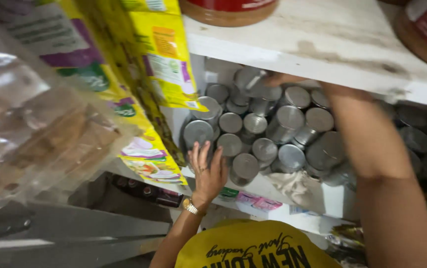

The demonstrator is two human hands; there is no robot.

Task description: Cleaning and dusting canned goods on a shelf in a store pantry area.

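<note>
A: Head view, starting nearest: whose arm fills the lower right?

B: The wearer's own right arm, running up under the white shelf (322,54). The right hand (285,79) is mostly hidden by the shelf edge; only blurred fingertips show, resting on a steel tin (249,78) at the top of the stack. Whether they grip it or only touch it, I cannot tell

A: And the left hand?

B: I cannot make it out. The hand (207,171) with the gold watch (190,206) and a ring belongs to a person in a yellow shirt (253,248) below. Its fingers are spread apart, flat against the lower tins

A: What lies beyond those fingers?

B: The stack of round steel tins (268,131), lids facing out, packed close on the lower shelf (293,201). A crumpled cloth (295,183) sits just below the stack

A: To the left of the fingers?

B: Yellow printed packets (161,54) hang just beside them, with a clear plastic bag (30,129) nearer the camera. Farthest up, red jars (228,7) stand on the white shelf
</note>
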